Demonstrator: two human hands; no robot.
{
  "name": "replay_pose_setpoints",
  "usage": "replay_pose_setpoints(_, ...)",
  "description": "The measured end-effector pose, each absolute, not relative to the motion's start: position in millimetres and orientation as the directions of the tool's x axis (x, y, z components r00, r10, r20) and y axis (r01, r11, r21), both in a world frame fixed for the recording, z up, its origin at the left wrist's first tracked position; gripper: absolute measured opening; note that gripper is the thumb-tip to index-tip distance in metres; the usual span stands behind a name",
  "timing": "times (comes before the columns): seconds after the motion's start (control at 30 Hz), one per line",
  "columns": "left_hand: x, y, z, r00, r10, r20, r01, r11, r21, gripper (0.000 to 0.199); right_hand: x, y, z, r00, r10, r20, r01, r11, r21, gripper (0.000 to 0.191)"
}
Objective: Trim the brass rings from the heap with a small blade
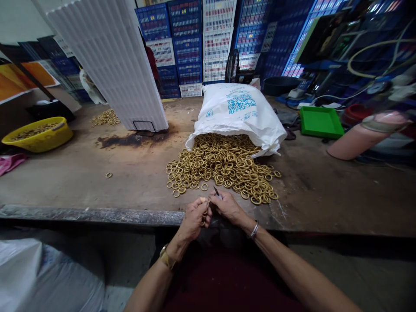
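Note:
Brass-coloured rings [224, 167] spill in a heap from the mouth of a white sack [237, 112] onto the brown table [143, 186]. At the table's front edge, my left hand [195, 216] is closed around several of these rings. Close against it, my right hand [229, 207] is closed on a small dark pointed tool [217, 192], whose tip sticks up past the fingers. The fingertips of both hands meet, and whatever lies between them is too small to make out. One loose ring [108, 175] lies apart on the left.
A yellow basin [39, 134] of rings stands at the left, and a white corrugated panel [113, 65] stands upright behind. At the right are a green tray [321, 122] and a pink bottle [364, 136]. Stacked crates [186, 47] line the back. A person's arm [87, 86] shows at the left.

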State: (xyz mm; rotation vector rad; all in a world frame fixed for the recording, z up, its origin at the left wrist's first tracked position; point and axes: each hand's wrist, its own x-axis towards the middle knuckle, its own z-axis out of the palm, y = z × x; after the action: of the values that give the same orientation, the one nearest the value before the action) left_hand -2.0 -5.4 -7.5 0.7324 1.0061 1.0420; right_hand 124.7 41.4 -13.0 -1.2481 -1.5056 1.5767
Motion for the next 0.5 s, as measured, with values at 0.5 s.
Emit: replay_pose_setpoints(0.5,3.0,-4.5,-6.7,0.072,0.950,-0.304,-0.310,0.311,0.898,0.031,130.0,44.7,-13.9,-0.267,0.949,-0.167,0.178,-0.122,-0.976,0.023)
